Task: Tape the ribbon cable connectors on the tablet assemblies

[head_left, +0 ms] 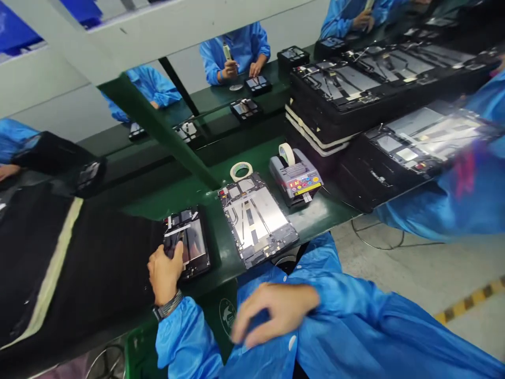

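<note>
At lower left of the frame, the left hand (165,273) grasps the edge of a dark tablet housing (191,242) on the green worktop (205,200). At bottom centre, the blurred right hand (272,310) lies open, fingers spread, over a blue sleeve (185,342). A silver-backed tablet frame (256,218) lies just beside the housing.

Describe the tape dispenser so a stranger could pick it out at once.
Find the green workbench in front of the person, then the silver device frame on it. Beyond that frame sits a grey tape dispenser, the only thing nearby with coloured buttons and a tape roll standing upright on top.
</note>
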`<state>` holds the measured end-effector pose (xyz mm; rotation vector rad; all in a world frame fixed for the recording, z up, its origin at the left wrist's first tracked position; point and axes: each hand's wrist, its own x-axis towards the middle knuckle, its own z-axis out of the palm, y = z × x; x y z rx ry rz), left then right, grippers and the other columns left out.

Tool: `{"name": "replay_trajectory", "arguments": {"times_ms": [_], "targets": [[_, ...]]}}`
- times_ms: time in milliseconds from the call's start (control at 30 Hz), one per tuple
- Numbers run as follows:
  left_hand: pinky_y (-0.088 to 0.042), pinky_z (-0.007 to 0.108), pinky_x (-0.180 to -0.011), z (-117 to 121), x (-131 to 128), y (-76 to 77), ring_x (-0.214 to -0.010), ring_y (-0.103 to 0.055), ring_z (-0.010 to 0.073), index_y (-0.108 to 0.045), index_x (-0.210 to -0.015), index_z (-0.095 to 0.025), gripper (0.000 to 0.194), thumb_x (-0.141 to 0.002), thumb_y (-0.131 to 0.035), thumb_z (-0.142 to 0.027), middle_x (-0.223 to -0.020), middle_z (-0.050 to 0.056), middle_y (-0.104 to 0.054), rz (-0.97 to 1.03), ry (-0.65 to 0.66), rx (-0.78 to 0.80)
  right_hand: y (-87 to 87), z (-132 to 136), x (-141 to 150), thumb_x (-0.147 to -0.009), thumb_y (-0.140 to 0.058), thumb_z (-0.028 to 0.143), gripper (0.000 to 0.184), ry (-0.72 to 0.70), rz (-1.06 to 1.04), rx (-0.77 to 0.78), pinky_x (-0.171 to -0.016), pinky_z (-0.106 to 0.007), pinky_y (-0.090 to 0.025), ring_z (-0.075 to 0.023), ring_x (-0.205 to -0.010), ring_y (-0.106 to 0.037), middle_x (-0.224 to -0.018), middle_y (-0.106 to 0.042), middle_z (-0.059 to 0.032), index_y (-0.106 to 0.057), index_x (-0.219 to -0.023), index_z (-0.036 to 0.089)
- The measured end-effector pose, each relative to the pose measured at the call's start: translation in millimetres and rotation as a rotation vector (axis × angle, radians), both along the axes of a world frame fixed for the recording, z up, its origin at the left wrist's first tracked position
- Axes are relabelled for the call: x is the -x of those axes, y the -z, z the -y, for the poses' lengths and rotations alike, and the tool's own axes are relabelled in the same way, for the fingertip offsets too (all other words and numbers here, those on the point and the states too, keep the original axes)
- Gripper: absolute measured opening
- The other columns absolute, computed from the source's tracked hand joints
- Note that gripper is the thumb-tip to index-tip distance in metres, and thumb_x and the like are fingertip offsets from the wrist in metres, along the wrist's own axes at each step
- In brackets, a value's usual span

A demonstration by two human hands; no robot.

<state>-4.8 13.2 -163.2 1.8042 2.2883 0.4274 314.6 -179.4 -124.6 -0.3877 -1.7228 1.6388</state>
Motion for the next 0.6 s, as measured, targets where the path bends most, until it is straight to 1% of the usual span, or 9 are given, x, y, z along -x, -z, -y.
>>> {"name": "replay_trajectory", "arguments": {"times_ms": [33,67,167,200,233,300,367,467,600], "targets": [[-0.04,0.062,-0.12,-1,-12,-5.0,-0.146,-0.049,0.0472,-0.053,-0.151,-0.011,0.082,-0.092,-0.058,-0.068,-0.152,0.027,-0.056,0.032,0.055,-0.09,-8.8,12,-35,-0.094,-0.075,0.038,0.025,0.035,-0.028,0.079,-0.079,-0.027,-0.061,-0.0179,-0.085,-0.078,-0.096,-0.081,-0.0059,-0.081,-0.108,0.018],[-0.039,0.059,-0.123,-4,-27,-9.2,-0.147,-0.049,0.0435,-0.054,-0.151,-0.015,0.077,-0.094,-0.058,-0.067,-0.154,0.023,-0.056,0.11,0.115,-0.171,-12.2,20,-68,-0.094,-0.075,0.038,0.021,0.195,0.005,0.177,-0.068,-0.026,-0.059,-0.0156,-0.07,-0.073,-0.082,-0.079,-0.0034,-0.081,-0.099,0.018],[-0.043,0.044,-0.122,-19,-87,-13.0,-0.145,-0.054,0.0297,-0.055,-0.149,-0.024,0.066,-0.1,-0.049,-0.067,-0.156,0.013,-0.057,0.546,0.248,-0.22,9.5,10,-134,-0.088,-0.081,0.045,0.027,1.334,-0.015,0.377,-0.05,-0.023,-0.043,-0.0102,-0.052,-0.054,-0.065,-0.067,0.002,-0.075,-0.088,0.019],[-0.045,0.042,-0.12,-26,-109,-10.7,-0.145,-0.055,0.0277,-0.056,-0.147,-0.024,0.065,-0.101,-0.045,-0.069,-0.156,0.012,-0.058,0.698,0.255,-0.186,23.7,-1,-144,-0.084,-0.083,0.049,0.032,1.537,-0.064,0.431,-0.047,-0.022,-0.038,-0.0091,-0.051,-0.05,-0.064,-0.064,0.0028,-0.075,-0.09,0.018],[-0.048,0.041,-0.117,-34,-131,-7.1,-0.143,-0.056,0.0273,-0.058,-0.144,-0.023,0.067,-0.101,-0.042,-0.072,-0.155,0.012,-0.059,0.833,0.244,-0.137,38.5,-14,-148,-0.08,-0.085,0.052,0.038,1.621,-0.118,0.497,-0.045,-0.021,-0.033,-0.0077,-0.049,-0.046,-0.063,-0.061,0.0036,-0.074,-0.091,0.017],[-0.053,0.04,-0.111,-47,-169,1.8,-0.137,-0.062,0.0275,-0.064,-0.135,-0.019,0.076,-0.099,-0.033,-0.078,-0.145,0.015,-0.066,1.049,0.232,-0.056,62.7,-40,-147,-0.075,-0.085,0.058,0.047,1.635,-0.213,0.597,-0.043,-0.021,-0.025,-0.0057,-0.046,-0.038,-0.062,-0.058,0.0044,-0.071,-0.091,0.016],[-0.058,0.04,-0.103,-56,-193,9.0,-0.125,-0.07,0.0279,-0.069,-0.125,-0.017,0.085,-0.096,-0.027,-0.085,-0.127,0.016,-0.075,1.166,0.266,0.026,74.5,-58,-141,-0.073,-0.085,0.06,0.05,1.617,-0.288,0.634,-0.042,-0.021,-0.021,-0.0046,-0.044,-0.035,-0.061,-0.056,0.0051,-0.069,-0.088,0.016],[-0.063,0.04,-0.092,-62,-206,12.2,-0.109,-0.076,0.0285,-0.074,-0.114,-0.018,0.091,-0.09,-0.025,-0.091,-0.105,0.013,-0.08,1.212,0.282,0.091,75.2,-68,-135,-0.07,-0.087,0.058,0.049,1.629,-0.354,0.641,-0.043,-0.021,-0.019,-0.004,-0.044,-0.032,-0.059,-0.053,0.0068,-0.067,-0.086,0.016],[-0.063,0.04,-0.088,-69,-200,7.3,-0.105,-0.076,0.0281,-0.074,-0.108,-0.018,0.09,-0.089,-0.024,-0.091,-0.098,0.012,-0.08,1.232,0.292,0.108,77.1,-62,-131,-0.072,-0.086,0.055,0.046,1.705,-0.367,0.595,-0.045,-0.022,-0.019,-0.0046,-0.046,-0.029,-0.054,-0.043,0.0107,-0.067,-0.087,0.016]]}}
